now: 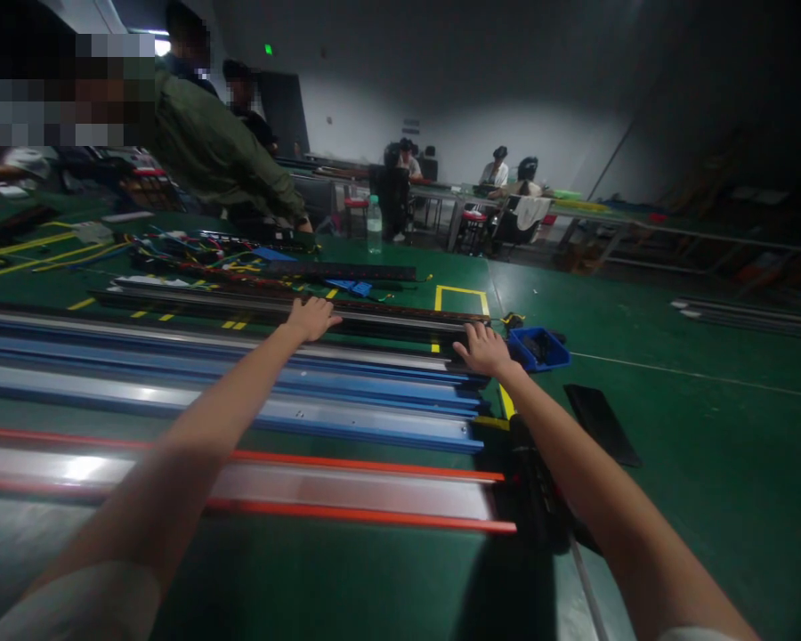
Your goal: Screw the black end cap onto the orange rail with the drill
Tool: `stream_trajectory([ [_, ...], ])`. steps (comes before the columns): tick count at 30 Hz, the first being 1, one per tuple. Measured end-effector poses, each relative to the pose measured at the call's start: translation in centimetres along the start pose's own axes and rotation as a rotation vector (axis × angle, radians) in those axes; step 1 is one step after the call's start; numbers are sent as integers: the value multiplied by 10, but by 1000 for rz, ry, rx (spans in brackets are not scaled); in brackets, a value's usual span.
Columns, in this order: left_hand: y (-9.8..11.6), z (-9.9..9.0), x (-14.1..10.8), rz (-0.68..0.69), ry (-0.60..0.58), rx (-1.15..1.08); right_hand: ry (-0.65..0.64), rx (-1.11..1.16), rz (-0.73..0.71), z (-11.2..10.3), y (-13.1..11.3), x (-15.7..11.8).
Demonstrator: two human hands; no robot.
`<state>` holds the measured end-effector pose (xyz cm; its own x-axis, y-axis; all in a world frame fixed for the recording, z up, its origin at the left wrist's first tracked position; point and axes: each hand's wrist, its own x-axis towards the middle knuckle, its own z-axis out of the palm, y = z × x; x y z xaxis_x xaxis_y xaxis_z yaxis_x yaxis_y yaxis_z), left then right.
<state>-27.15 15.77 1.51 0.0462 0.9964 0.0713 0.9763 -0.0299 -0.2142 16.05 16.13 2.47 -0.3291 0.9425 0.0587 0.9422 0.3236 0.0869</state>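
Observation:
Both my arms reach far forward over a green table. My left hand point(312, 317) rests on a long dark rail point(387, 313) that lies across the table, fingers curled over its far edge. My right hand point(484, 348) lies on the right end of the same rail group, fingers spread and pressing down. Nearer to me lie blue-edged metal rails point(347, 392) and a rail with orange edges point(347, 485), all parallel.
A small blue tray point(554, 356) sits just right of my right hand, and a flat black plate point(601, 423) lies nearer. Coloured wires point(187, 254), a black strip and a water bottle point(374, 224) stand beyond. A person in a green jacket leans over the far left; others sit at rear tables.

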Motion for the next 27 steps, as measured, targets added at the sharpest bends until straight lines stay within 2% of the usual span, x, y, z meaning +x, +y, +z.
stream_trajectory([
  [3, -5, -3, -20, 133, 65, 10, 32, -10, -70, -6, 4, -29],
  [6, -20, -4, -46, 292, 37, 15, -11, -14, -153, -10, 7, -52],
  [8, -33, -4, -60, 345, -3, 27, -39, -22, -185, -11, 6, -58],
  [11, -47, -5, -72, 353, -33, 55, -44, -45, -163, -13, -1, -54],
  [14, -48, -6, -70, 325, -28, 79, -41, -68, -123, -15, -8, -42],
  [19, -36, -6, -58, 307, -10, 103, -25, -93, -75, -15, -13, -30],
  [27, -24, 2, -35, 272, 52, 83, 19, -97, -4, -10, -5, -16],
])
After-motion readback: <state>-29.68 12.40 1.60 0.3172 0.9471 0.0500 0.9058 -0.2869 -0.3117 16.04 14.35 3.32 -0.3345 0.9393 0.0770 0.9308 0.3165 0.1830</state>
